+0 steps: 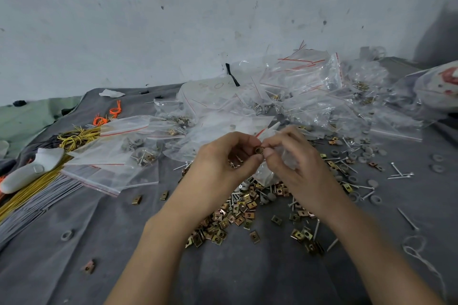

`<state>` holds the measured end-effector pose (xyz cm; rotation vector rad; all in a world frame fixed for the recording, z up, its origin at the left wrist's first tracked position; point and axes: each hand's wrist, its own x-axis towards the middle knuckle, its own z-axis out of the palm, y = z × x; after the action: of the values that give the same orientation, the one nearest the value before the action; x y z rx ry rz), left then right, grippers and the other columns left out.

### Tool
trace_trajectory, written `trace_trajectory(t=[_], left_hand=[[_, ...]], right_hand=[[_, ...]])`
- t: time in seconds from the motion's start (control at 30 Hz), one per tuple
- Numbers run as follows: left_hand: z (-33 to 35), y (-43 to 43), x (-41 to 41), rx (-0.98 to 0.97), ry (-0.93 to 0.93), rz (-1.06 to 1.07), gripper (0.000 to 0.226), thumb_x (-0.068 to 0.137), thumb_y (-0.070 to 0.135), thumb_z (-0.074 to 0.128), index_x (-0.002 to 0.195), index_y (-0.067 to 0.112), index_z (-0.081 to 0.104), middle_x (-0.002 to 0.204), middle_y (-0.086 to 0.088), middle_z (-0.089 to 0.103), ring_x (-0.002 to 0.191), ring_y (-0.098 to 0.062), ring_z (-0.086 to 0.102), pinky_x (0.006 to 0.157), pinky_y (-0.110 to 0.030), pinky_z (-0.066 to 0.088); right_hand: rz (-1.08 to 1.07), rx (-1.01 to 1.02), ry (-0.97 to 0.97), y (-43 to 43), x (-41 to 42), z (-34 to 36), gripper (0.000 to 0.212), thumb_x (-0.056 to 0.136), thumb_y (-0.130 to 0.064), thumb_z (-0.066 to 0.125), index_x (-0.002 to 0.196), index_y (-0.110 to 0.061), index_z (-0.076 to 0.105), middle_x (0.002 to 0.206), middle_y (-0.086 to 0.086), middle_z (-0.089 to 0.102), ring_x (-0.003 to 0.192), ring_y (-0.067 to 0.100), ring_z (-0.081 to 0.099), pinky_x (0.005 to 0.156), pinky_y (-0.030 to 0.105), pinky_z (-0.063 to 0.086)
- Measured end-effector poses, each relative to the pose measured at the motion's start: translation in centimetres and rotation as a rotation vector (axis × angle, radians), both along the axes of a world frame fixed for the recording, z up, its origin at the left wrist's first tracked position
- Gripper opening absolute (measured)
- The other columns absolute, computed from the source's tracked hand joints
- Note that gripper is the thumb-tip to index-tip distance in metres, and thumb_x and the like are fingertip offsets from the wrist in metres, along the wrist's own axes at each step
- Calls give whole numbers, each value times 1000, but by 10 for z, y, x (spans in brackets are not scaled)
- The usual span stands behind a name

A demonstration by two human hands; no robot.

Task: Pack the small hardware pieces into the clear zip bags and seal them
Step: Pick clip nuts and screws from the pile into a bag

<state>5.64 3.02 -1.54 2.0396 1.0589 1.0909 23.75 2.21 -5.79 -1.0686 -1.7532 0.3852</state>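
Note:
My left hand (pixel 223 158) pinches a small brass clip nut (pixel 259 149) between thumb and fingers, and more small pieces show inside its curled palm. Facing it, my right hand (pixel 295 156) grips a clear zip bag (pixel 269 176) with a red stripe at its mouth, fingertips touching the same nut. Below both hands lies a heap of brass clip nuts (pixel 235 215) mixed with screws. Loose nails and grey washers (pixel 357 156) are scattered to the right on the grey cloth.
Filled and empty clear zip bags (pixel 309 91) pile up at the back and at the left (pixel 111 156). Yellow and orange ties (pixel 76 136), a white handle-like object (pixel 27 171) and grey strips lie far left. A wall stands behind.

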Motion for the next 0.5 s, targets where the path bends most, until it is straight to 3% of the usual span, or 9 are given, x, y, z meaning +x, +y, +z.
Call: trace_trajectory(t=[0.13,0.5], left_hand=[[1,0,-2,-37,-12,-23,15,84,20,77,96,25,69,82,9,69,72,-2,61,68,-13,47],[2,1,1,-141,-129,-108,13,87,22,73,99,25,70,89,2,71,80,-12,66,72,-21,54]], right_hand=[[41,-14,32,0,0,2,25,97,-47,47,102,-28,63,102,-19,51,100,9,58,80,9,40],[111,-49,147,1,1,6,21,96,-44,48,98,-30,63,97,-17,57,94,5,60,80,11,41]])
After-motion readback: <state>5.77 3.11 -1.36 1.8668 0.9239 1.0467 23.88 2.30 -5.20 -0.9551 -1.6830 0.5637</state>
